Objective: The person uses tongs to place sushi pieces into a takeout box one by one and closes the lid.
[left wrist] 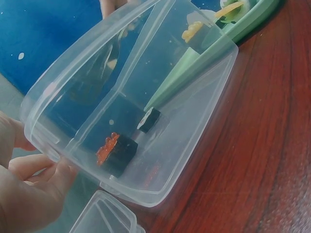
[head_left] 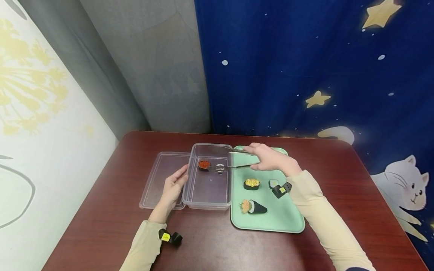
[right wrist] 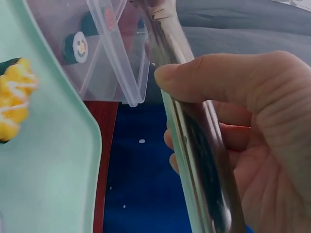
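My right hand (head_left: 271, 157) grips metal tongs (head_left: 239, 166), with the thumb along one arm. The tongs' slotted end reaches into the clear plastic container (head_left: 208, 195), over a small sushi roll (right wrist: 80, 47) with a face on its white top. Left of that roll, a red-roe sushi piece (head_left: 204, 165) sits on the container floor. My left hand (head_left: 173, 188) rests its fingers against the container's left side, close to the rim; in the left wrist view its fingertips meet the outer wall.
A green tray (head_left: 271, 222) adjoins the container's right side. It carries a corn-topped sushi piece (head_left: 252, 183), a cone hand roll (head_left: 256, 206) and another roll (head_left: 273, 183) partly behind the wrist camera. The clear lid (head_left: 156, 188) lies left, partly under the container.
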